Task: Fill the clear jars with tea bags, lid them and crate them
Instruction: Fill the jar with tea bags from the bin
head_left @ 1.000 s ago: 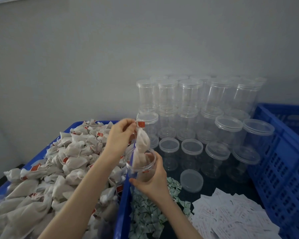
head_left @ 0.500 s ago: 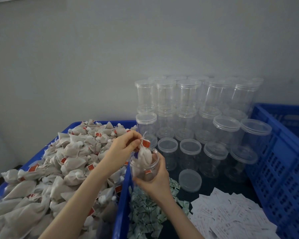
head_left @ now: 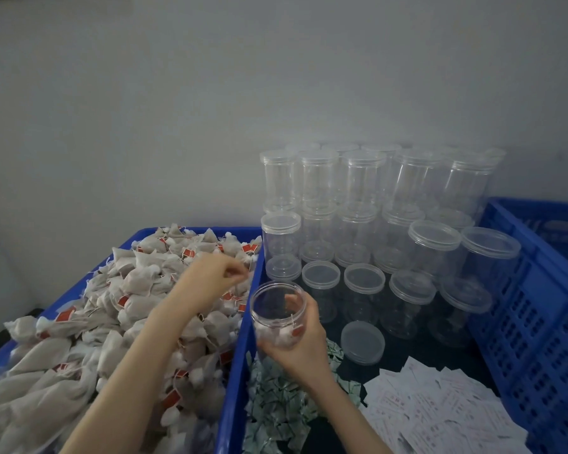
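**Jar held at the bin edge while more tea bags are reached for**

Grey wall [head_left: 177, 109] is seen behind a dark bench [head_left: 328, 430], on which everything has been laid within arm's reach. At the left, a blue bin [head_left: 233, 381] is heaped with tea bags [head_left: 138, 283]; at the right, a blue crate [head_left: 532, 322] is set, judged to be where lidded jars are to go. Between them, empty lidded jars [head_left: 361, 224] are stacked against the wall. Nearer, white paper slips [head_left: 440, 407] and small green packets [head_left: 276, 398] are spread, and a loose lid [head_left: 362, 342] is left just beside the work, probably so it can be fitted quickly.

An open clear jar [head_left: 277, 312] is kept upright just at the bin's right wall, so the carry from heap to jar is short; a few tea bags are seen at its bottom. It is clasped from below by the right hand [head_left: 295, 342], the grip clamped round its wall. The left hand [head_left: 215, 278] is stretched over the heap with fingers curled together; whether anything is pinched cannot be told.
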{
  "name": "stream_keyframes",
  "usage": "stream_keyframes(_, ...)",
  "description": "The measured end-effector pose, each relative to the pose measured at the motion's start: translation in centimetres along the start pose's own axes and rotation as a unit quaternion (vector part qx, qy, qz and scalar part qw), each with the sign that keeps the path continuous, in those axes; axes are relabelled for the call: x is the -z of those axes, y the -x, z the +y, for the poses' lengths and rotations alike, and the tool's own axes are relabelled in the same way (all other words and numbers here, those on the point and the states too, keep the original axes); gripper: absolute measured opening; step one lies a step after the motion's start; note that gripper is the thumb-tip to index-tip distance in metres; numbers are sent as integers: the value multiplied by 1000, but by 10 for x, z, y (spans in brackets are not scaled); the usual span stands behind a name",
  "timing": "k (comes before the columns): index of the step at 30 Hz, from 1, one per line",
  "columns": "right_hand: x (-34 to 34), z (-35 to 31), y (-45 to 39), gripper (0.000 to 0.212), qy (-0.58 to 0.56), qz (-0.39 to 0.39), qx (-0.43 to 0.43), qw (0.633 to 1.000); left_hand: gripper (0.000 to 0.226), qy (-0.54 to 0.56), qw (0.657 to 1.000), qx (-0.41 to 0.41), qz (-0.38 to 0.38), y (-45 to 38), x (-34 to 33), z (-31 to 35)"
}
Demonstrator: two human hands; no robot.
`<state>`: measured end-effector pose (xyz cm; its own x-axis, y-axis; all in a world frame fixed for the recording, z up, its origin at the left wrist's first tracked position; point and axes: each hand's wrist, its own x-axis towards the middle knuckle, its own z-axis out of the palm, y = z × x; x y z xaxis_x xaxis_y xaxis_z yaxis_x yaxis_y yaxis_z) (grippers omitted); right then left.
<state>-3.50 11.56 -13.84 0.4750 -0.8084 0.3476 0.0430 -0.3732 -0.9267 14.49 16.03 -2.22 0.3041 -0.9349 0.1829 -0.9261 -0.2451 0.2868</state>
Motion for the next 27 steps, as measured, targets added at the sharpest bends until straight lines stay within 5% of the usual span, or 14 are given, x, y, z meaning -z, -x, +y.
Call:
stream_keyframes(2,2,-1,-2,87,3,2,0,1000,23,-131,984,61,-99,3,-15,-21)
stream_keyframes(5,3,-3,-3,86,10,8,4,1000,36,-174,955,72,-231,15,-43,-26)
stream_keyframes(11,2,0,-2,88,30,-2,-2,1000,20,-267,951,52,-148,12,-44,-21)
stream_keyframes(17,2,2,-3,90,26,-16,-6,1000,17,26,996,75,33,16,-12,-42)
stream_keyframes(23,-5,3,-4,85,21,-28,1,999,23,362,918,66,148,22,17,-19)
stream_keyframes(27,-9,4,-4,84,9,-33,0,999,26,427,893,25,140,23,31,9)
